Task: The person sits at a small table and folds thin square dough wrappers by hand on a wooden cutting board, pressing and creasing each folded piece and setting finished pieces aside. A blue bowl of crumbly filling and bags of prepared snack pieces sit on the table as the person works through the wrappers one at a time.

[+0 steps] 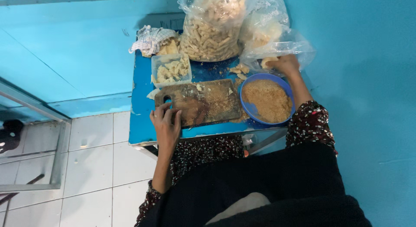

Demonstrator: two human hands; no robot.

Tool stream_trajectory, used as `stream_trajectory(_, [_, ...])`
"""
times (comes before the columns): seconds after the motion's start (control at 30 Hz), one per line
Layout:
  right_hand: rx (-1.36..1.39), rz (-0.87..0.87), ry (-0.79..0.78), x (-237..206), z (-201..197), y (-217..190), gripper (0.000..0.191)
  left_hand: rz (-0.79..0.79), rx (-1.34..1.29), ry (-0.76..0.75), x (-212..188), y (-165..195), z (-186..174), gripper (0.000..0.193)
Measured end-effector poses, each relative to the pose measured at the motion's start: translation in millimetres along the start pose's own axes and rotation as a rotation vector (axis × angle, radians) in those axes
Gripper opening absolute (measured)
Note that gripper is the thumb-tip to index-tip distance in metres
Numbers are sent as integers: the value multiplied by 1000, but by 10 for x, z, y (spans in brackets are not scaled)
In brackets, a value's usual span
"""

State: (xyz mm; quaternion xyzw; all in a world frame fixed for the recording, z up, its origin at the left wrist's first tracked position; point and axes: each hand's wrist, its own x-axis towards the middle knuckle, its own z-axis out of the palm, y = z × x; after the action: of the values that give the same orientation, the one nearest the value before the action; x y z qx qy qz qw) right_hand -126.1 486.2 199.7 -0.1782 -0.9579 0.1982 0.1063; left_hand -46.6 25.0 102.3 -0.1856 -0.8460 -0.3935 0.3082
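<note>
Looks about midway through a breading job, judging by the table. Left hand [166, 123] flat and relaxed on the near-left corner of the wooden cutting board [200, 102], fingers spread, gripping nothing, just steadying. Right hand [284, 64] reaching past the blue bowl [249, 106] of brown crumbs into a crumpled clear plastic bag [277, 45], closed around a pale piece [268, 61] of something doughy. Can't tell exactly what kind of food.

Done so far, probably: small clear tub [171, 70] behind the board already filled with pale chunks, and crumb dust smeared all over the board. A couple of loose bits [239, 70] lying between board and bag.

Left to do, apparently plenty: big clear bag [211, 29] of finger-shaped sticks at the back still stuffed full. Checked cloth [149, 39] bunched at the far-left corner of the blue table [142, 118].
</note>
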Motion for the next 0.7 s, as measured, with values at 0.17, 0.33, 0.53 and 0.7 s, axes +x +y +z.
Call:
stream_trajectory(0.17, [458,-95,138,33,87,134,45,11,2,-5,28,13,31,12])
stream_trajectory(0.33, [761,288,-46,65,-123,372,36,4,3,-20,38,-16,72,10])
stream_trajectory(0.53, [1175,178,-198,-535,-330,470,42,29,-15,114,37,-126,61,18])
stream_trajectory(0.7, [1355,6,-167,-1212,-133,-88,41,-8,-4,136,0,-222,77,15])
